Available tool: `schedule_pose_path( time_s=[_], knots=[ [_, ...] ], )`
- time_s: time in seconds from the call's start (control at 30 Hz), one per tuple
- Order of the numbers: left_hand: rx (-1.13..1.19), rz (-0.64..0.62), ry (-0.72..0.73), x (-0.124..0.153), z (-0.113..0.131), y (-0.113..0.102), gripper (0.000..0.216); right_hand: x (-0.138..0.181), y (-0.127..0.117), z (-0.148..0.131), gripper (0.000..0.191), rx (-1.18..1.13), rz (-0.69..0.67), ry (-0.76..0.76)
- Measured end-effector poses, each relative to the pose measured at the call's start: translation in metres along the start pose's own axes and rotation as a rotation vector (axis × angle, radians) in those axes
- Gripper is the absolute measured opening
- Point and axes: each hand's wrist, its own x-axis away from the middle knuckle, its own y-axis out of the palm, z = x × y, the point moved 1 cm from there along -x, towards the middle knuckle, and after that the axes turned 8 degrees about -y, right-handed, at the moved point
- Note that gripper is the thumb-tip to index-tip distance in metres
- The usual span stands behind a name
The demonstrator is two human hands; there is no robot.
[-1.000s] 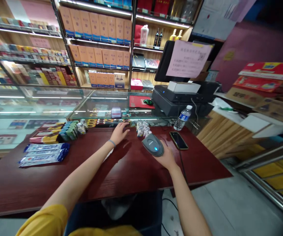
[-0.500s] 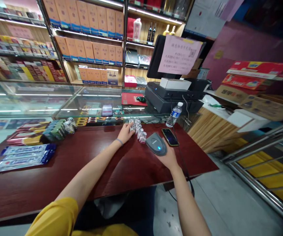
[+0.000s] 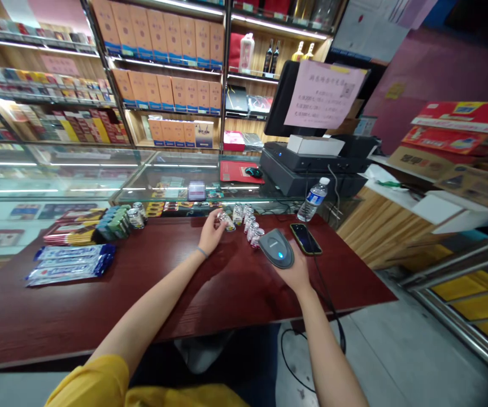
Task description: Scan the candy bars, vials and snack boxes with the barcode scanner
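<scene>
My left hand is stretched over the dark red table and has its fingers closed round a small clear bottle, lifted and tilted just left of a cluster of several similar small bottles. My right hand grips a grey barcode scanner with a blue light, its head pointing toward the bottles. A black phone lies flat just right of the scanner.
A water bottle stands at the table's far right edge. Blue packets, green boxes and small cans lie on the left. Behind are a glass counter, a till with a monitor and shelves of goods.
My left hand has reached the bottle cluster, closed on one small bottle and lifted it. The scanner in my right hand has shifted slightly toward the bottles.
</scene>
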Motion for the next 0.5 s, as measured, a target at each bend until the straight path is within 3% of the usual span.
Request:
schedule_pose_path(
  time_s=[0.2, 0.37, 0.5],
  knots=[
    [0.452, 0.012, -0.229, 0.013, 0.014, -0.069, 0.049, -0.011, 0.031, -0.018, 0.043, -0.029, -0.023, -0.028],
    [0.551, -0.042, -0.347, 0.028, 0.018, -0.130, 0.053, -0.021, 0.070, -0.034, 0.048, -0.073, -0.061, -0.087],
    [0.584, -0.041, -0.399, 0.035, 0.012, -0.167, 0.055, -0.030, 0.102, -0.050, 0.044, -0.113, -0.118, -0.133]
  ],
)
